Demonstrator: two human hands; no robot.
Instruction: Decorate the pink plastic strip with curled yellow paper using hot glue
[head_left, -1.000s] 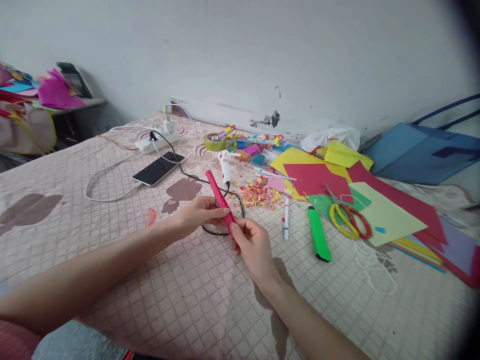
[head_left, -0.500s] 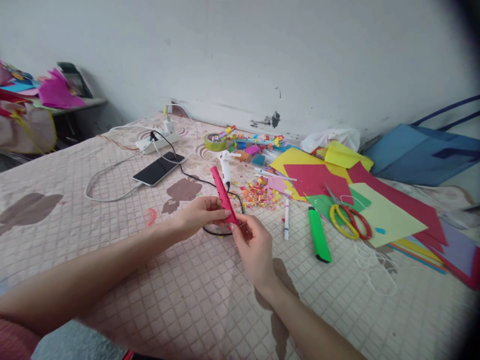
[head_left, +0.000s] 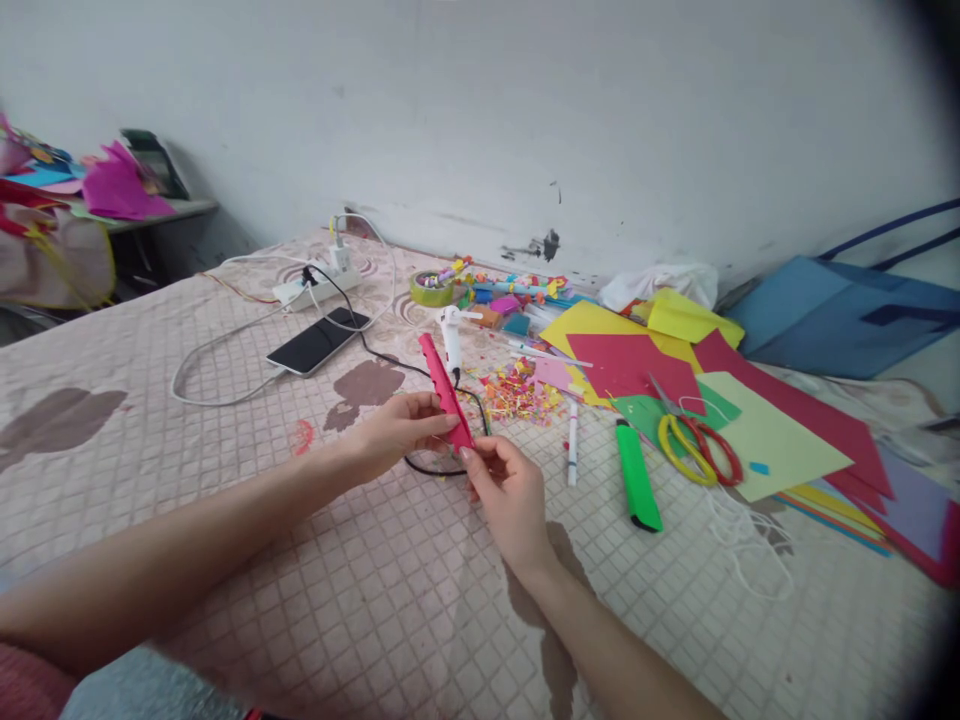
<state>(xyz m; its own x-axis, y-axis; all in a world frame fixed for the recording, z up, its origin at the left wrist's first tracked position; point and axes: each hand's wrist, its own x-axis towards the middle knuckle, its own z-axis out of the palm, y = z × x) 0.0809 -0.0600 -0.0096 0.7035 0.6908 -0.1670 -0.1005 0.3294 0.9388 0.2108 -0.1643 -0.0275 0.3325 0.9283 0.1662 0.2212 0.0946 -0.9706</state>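
Your left hand (head_left: pixel 394 432) and right hand (head_left: pixel 510 495) both pinch the pink paper strip (head_left: pixel 441 378) at its near end; its long axis slants away up-left.

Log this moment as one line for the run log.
left hand: pinching pink paper strip | right hand: pinching its near end | nearby: white glue gun, scissors

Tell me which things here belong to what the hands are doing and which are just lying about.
In use: narrow pink-red paper strip, pinched by left hand and right hand.
Lying about: yellow-and-red-handled scissors, black smartphone, white glue gun, loose coloured paper sheets, pile of paper scraps.
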